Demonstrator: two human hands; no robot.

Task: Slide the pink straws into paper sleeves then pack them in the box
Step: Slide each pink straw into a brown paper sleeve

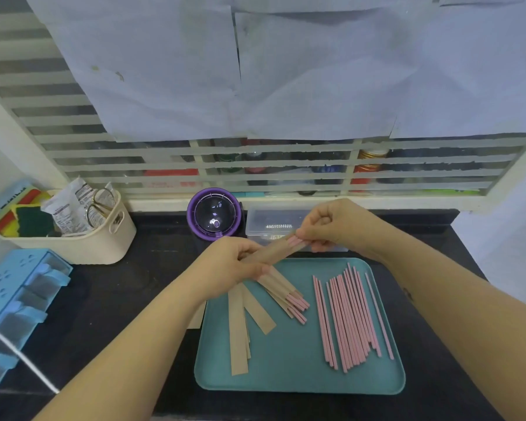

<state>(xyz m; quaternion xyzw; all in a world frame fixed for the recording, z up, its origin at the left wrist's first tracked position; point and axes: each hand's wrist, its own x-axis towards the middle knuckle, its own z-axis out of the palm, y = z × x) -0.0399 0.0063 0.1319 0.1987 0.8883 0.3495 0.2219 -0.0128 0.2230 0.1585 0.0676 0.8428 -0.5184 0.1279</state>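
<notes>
My left hand (239, 264) grips the lower end of a brown paper sleeve (271, 251) held above the teal tray (289, 378). My right hand (328, 224) pinches the pink straw ends (293, 240) that stick out of the sleeve's upper end. Several loose pink straws (349, 317) lie on the tray's right side. Several sleeved straws (286, 294) lie in the tray's middle, pink tips showing. Empty paper sleeves (237, 329) rest on the tray's left part. A clear plastic box (271, 223) stands behind the tray, partly hidden by my right hand.
A purple round container (214, 212) stands behind the tray next to the box. A cream basket (82, 235) with packets and scissors sits at the back left. A blue drawer unit (16, 302) and a white cable (28, 364) occupy the left of the black counter (128, 293).
</notes>
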